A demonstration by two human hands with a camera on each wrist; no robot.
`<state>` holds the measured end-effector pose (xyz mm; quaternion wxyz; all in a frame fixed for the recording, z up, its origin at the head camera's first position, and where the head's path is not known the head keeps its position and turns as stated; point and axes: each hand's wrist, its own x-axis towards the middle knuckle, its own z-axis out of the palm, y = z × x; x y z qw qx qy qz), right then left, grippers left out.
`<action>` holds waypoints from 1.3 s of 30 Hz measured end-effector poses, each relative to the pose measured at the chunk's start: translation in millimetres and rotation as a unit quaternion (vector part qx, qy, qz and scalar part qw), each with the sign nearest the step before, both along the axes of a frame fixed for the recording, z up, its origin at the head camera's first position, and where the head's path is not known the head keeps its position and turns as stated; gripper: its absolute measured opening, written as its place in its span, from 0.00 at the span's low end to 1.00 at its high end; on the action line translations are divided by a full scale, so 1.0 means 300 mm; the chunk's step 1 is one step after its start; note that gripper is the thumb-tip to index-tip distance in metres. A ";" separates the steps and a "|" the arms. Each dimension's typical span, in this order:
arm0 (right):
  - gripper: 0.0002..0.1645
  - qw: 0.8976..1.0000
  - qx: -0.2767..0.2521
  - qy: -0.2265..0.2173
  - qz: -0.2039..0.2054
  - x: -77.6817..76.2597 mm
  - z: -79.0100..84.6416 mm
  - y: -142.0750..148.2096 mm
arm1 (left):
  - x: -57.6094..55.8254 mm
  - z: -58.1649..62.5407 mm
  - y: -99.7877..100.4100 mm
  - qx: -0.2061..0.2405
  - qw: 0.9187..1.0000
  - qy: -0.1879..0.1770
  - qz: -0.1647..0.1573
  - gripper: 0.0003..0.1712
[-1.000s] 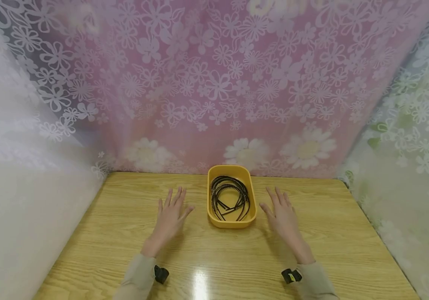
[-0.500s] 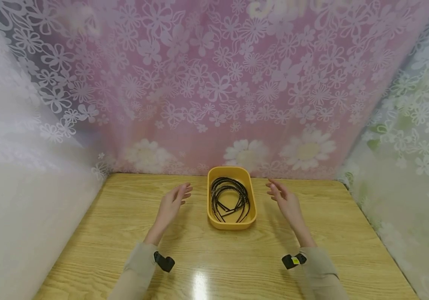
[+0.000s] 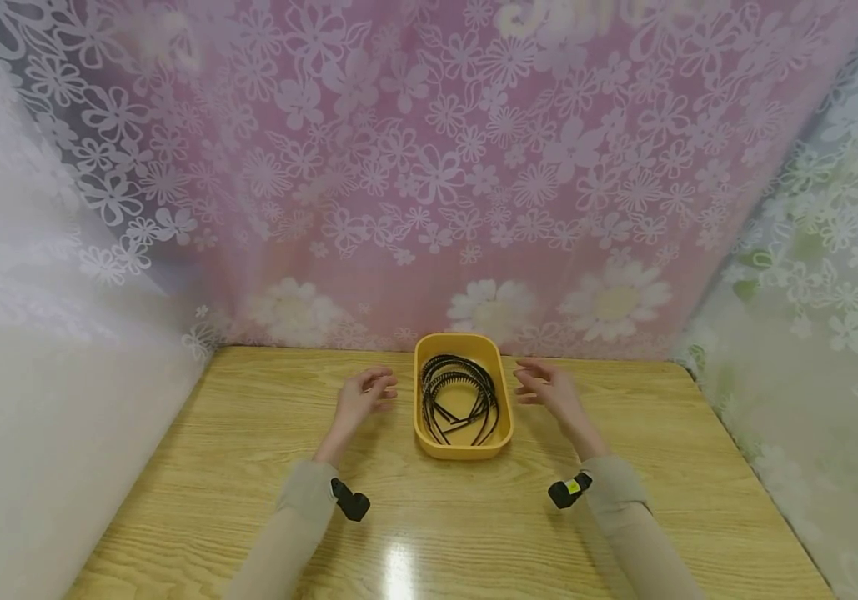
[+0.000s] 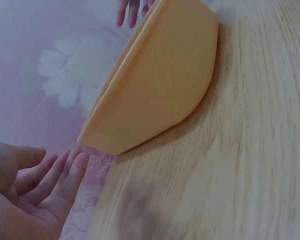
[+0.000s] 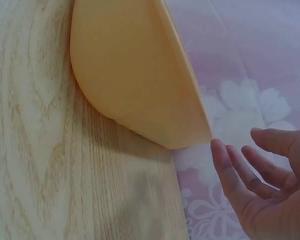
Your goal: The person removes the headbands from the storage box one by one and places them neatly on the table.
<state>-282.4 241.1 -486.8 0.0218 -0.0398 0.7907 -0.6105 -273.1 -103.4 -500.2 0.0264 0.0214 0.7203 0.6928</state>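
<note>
A yellow rectangular bin [image 3: 463,452] with rounded corners stands on the table in the head view, holding several black toothed headbands [image 3: 461,375]. To its left hovers my left hand [image 3: 364,397], fingers loosely bent and apart from the wall. My right hand [image 3: 550,393] is on the other side, closer to the rim, with its fingers also loosely bent. In the left wrist view, the bin's side [image 4: 155,80] rises beyond the relaxed fingers [image 4: 65,187]. The right wrist view has the bin [image 5: 130,75] just past the fingertips. Both hands hold nothing.
The wood-grain table [image 3: 429,517] ends at a pink flowered curtain [image 3: 429,208] just behind the bin. Pale sheets hang at the left [image 3: 61,375] and right [image 3: 819,400] sides. A black wrist camera [image 3: 349,500] is strapped to the left sleeve, another camera [image 3: 569,490] to the right.
Both hands have moved inward toward the bin from either side, and their spread fingers have relaxed into a loose bend. The bin and headbands stay in place.
</note>
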 end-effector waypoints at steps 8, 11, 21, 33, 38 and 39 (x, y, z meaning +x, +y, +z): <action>0.29 0.999 0.022 -0.044 0.003 -0.037 -0.033 -0.043 | -0.026 -0.036 0.054 -0.019 0.998 -0.043 -0.035 0.22; 0.28 0.999 0.022 -0.046 -0.004 -0.042 -0.040 -0.048 | -0.032 -0.046 0.066 -0.028 0.998 -0.044 -0.028 0.21; 0.27 0.998 0.026 -0.064 -0.003 -0.046 -0.051 -0.044 | -0.031 -0.039 0.094 -0.036 0.998 -0.056 -0.020 0.21; 0.28 0.997 0.029 -0.071 -0.005 -0.046 -0.057 -0.041 | -0.056 -0.051 0.099 -0.011 0.996 -0.081 -0.025 0.22; 0.28 0.997 0.025 -0.067 0.000 -0.042 -0.052 -0.044 | -0.053 -0.051 0.099 -0.017 0.997 -0.076 -0.019 0.21; 0.28 0.997 0.026 -0.066 0.002 -0.041 -0.050 -0.045 | -0.051 -0.051 0.098 -0.018 0.997 -0.075 -0.017 0.21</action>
